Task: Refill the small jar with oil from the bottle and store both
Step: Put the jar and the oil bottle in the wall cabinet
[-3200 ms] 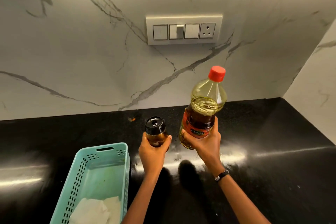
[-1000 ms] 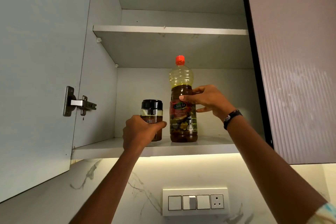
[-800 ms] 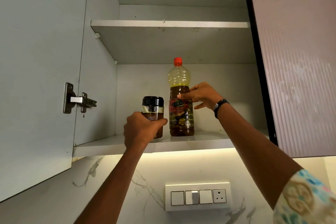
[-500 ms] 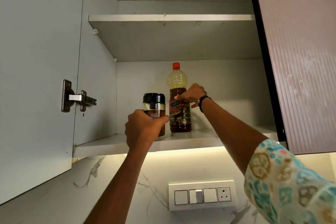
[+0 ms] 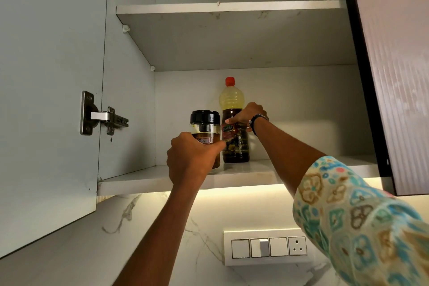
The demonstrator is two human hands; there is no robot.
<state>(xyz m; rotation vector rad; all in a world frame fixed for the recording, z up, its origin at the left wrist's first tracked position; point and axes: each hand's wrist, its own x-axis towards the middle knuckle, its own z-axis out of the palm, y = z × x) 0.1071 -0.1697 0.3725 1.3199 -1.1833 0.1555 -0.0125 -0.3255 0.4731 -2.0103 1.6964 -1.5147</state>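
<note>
Oil bottle (image 5: 235,127) and small jar (image 5: 205,132) are seen standing upright on the lower shelf (image 5: 232,175) of an open wall cupboard, the jar just left of the bottle and nearer the shelf's front edge; whether they touch cannot be told. The bottle is topped by a red cap (image 5: 230,81) and the jar by a black lid (image 5: 205,116).

The left hand (image 5: 190,158) is raised from below, its forearm stretched up and slightly rightward, and its fingers are curled round the lower part of the jar, with the thumb laid across the jar's front toward the bottle. The right hand (image 5: 246,116) is reached further in, the arm extended up and leftward from a patterned sleeve (image 5: 362,220); the bottle is gripped at its waist, just above the label, with the thumb across the front and the fingers wrapped behind. A dark band (image 5: 255,122) is worn at that wrist.

The cupboard door (image 5: 46,100) is swung open to the left, with a metal hinge (image 5: 102,116) fixed on its inner face. An upper shelf (image 5: 229,7) is seen above. Below the lit underside of the cupboard, a switch plate (image 5: 267,247) is set into the marbled wall (image 5: 139,239).
</note>
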